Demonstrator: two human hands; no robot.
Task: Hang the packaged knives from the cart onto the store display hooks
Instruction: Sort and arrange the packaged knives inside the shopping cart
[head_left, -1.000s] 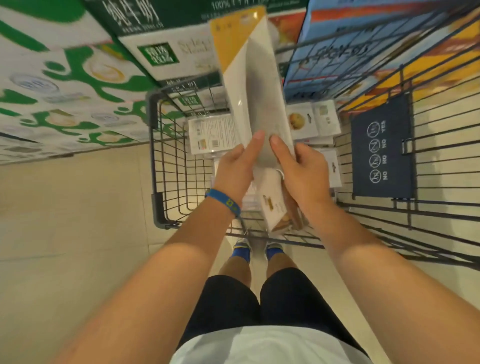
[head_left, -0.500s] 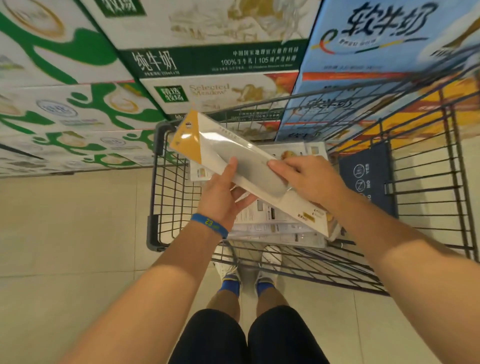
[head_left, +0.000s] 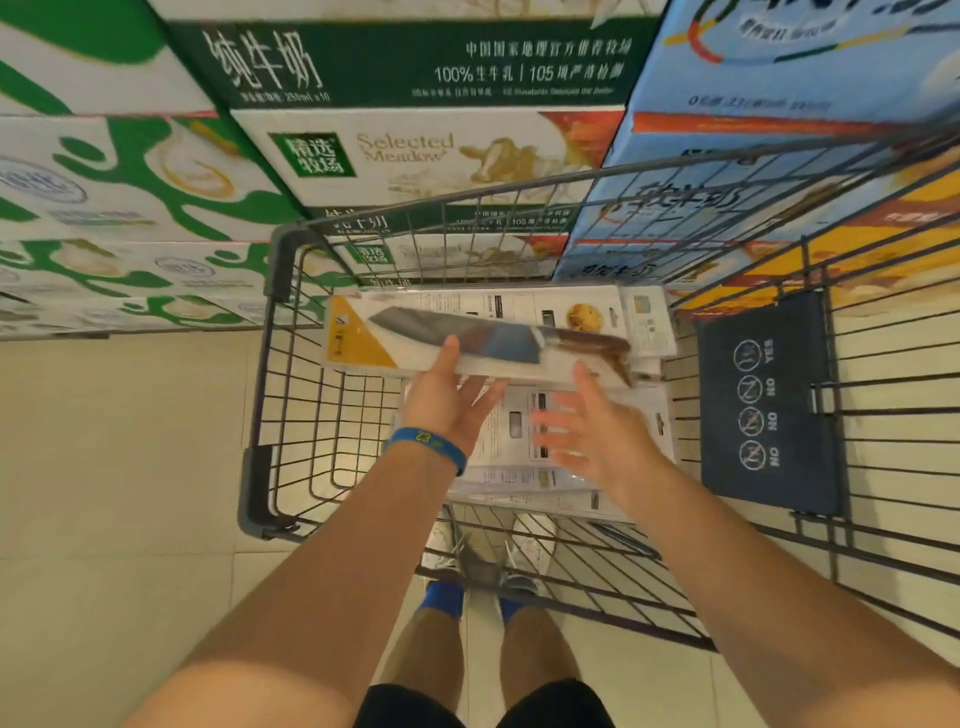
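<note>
Wire cart (head_left: 260, 395): left hand (head_left: 447, 402) pinches glossy flat knife pack (head_left: 493, 345); right hand (head_left: 597, 439) fingers (head_left: 587, 384) spread.

The wire cart (head_left: 283, 270) stands on the pale tiled floor (head_left: 130, 467); flat on its basket bottom lie several packaged knives (head_left: 509, 441), printed card backs up, overlapping in a loose pile toward the right side; one more pack (head_left: 587, 312) lies crosswise by the far wall; a dark seat flap (head_left: 769, 405) with round pictograms sits against the wires on the right; stacked milk cartons (head_left: 415, 156) rise from the floor just beyond the cart.
</note>
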